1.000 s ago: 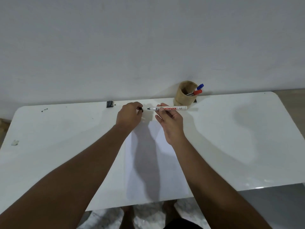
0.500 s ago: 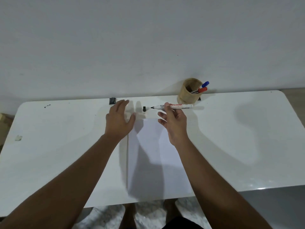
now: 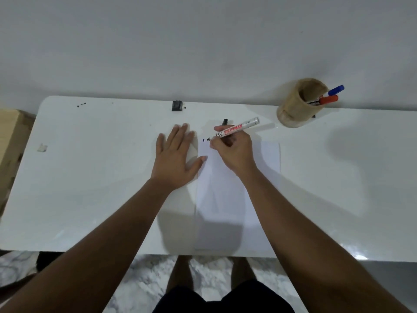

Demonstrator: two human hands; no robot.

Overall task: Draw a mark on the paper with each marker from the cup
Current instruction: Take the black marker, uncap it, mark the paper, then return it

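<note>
A white sheet of paper (image 3: 228, 199) lies on the white table (image 3: 90, 177). My right hand (image 3: 232, 150) grips an uncapped white marker (image 3: 237, 128) with its black tip down at the paper's far left corner, beside a small dark dot (image 3: 203, 140). The marker's black cap (image 3: 225, 122) stands on the table just behind that hand. My left hand (image 3: 176, 157) lies flat and open on the table at the paper's left edge. A tan cup (image 3: 295, 107) at the back right holds a blue-capped marker (image 3: 336, 90) and a red-capped marker (image 3: 328, 99).
A small black object (image 3: 177, 105) sits near the table's back edge, with dark specks (image 3: 81, 104) further left. A scrap of tape (image 3: 42, 147) is on the left part. A cardboard box (image 3: 11, 141) stands beside the table's left end. A wall runs behind.
My right hand has brought the marker down so its tip meets the paper's far corner. My left hand has gone down flat beside the paper. The view has shifted left.
</note>
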